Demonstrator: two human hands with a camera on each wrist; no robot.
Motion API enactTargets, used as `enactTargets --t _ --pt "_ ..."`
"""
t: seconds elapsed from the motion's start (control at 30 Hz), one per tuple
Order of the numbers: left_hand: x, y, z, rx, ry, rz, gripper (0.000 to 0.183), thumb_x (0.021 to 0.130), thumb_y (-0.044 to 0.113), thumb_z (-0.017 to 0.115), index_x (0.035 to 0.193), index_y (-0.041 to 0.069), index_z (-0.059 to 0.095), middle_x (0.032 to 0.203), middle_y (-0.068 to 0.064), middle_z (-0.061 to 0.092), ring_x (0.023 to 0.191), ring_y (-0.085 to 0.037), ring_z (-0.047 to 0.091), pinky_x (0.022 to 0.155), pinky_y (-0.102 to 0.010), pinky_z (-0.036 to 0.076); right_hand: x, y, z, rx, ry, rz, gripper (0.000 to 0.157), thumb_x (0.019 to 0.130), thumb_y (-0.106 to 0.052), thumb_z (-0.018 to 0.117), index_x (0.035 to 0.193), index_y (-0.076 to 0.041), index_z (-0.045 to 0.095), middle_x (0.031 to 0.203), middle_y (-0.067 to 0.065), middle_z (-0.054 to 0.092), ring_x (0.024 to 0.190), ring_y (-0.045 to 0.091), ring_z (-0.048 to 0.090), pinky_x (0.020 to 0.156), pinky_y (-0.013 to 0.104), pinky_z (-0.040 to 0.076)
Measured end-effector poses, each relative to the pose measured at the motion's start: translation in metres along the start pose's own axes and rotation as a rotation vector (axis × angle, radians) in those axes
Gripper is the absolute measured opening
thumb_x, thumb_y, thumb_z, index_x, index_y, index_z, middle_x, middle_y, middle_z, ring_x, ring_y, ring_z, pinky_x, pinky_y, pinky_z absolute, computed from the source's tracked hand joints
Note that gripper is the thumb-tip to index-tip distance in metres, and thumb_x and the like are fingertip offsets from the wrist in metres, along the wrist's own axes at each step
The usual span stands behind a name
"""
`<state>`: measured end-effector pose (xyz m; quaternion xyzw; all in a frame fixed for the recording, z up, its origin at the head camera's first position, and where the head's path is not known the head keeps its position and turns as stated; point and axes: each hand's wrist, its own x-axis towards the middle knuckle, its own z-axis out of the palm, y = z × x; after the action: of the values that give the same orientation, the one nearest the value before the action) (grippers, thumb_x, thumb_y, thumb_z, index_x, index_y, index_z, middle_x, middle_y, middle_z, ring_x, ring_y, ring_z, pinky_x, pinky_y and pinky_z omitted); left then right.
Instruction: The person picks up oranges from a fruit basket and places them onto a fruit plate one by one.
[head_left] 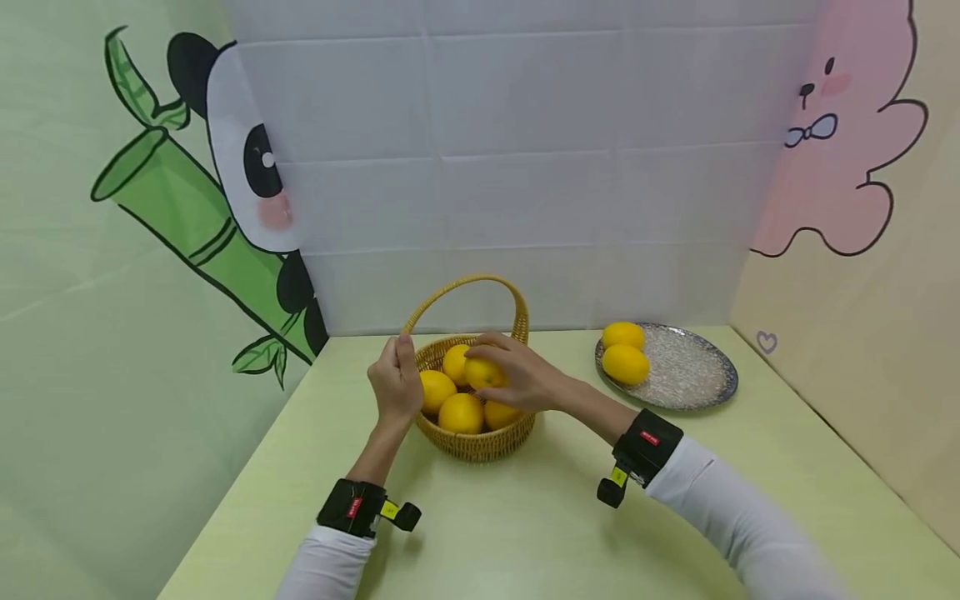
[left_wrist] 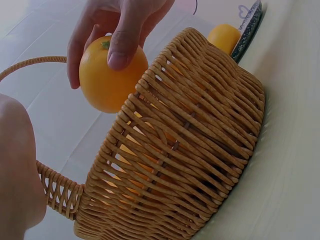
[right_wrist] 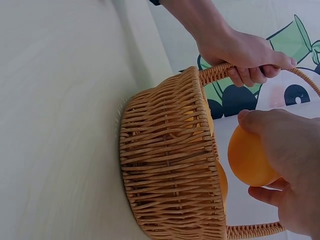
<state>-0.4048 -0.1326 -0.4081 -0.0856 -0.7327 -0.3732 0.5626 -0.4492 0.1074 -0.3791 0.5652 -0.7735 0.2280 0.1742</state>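
- The left arm rose from the lower edge of the head view, left of centre, its forearm slanting up and slightly right to the left hand [head_left: 395, 379].
- The fingers of that hand were curled round the left side of the handle [head_left: 480, 277]; in the upper right of the right wrist view, its thumb lay along the wicker.
- The right arm came in from the lower right of the head view and ran up and left, so the right hand [head_left: 525, 375] reached across the right side of the basket [head_left: 480, 450], in the middle of the frame.
- Its fingers and thumb held 1 round yellow-orange fruit [head_left: 485, 372] from opposite sides. In the right wrist view, at right of centre, this fruit was apart from the rim.
- At least 4 other fruits [head_left: 461, 414] lay inside the basket, which stood upright on the pale surface [head_left: 525, 533].
- At the right of the head view, well apart from the basket, a patterned plate [head_left: 693, 367] carried 2 more fruits [head_left: 626, 364] at its left edge.
- Both wrists wore a black strap [head_left: 647, 450] with a small camera attached, next to white sleeves [head_left: 738, 508].
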Motion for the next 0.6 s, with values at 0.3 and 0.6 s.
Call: enactTargets --t 0.3,0.6 --pt "0.0 0.004 0.0 -0.005 0.012 0.012 0.053 0.111 0.028 0.042 0.064 0.006 0.037 0.051 -0.004 0.028 0.041 -0.014 0.02 0.039 -0.023 0.013 -0.024 -0.003 -0.014 -0.007 -0.011 0.043 0.059 0.093 -0.033 0.076 0.144 -0.01 0.058 0.15 0.01 0.047 0.136 0.022 0.043 0.108 0.048 0.043" --pt "0.0 0.005 0.0 -0.002 0.013 0.007 0.054 0.111 0.032 0.041 0.063 0.007 0.036 0.05 -0.003 0.028 0.041 -0.011 0.019 0.039 -0.023 0.013 -0.043 -0.003 -0.027 0.019 0.059 -0.01 0.056 0.091 -0.027 0.079 0.139 -0.006 0.06 0.144 0.017 0.051 0.128 0.026 0.049 0.101 0.048 0.049"
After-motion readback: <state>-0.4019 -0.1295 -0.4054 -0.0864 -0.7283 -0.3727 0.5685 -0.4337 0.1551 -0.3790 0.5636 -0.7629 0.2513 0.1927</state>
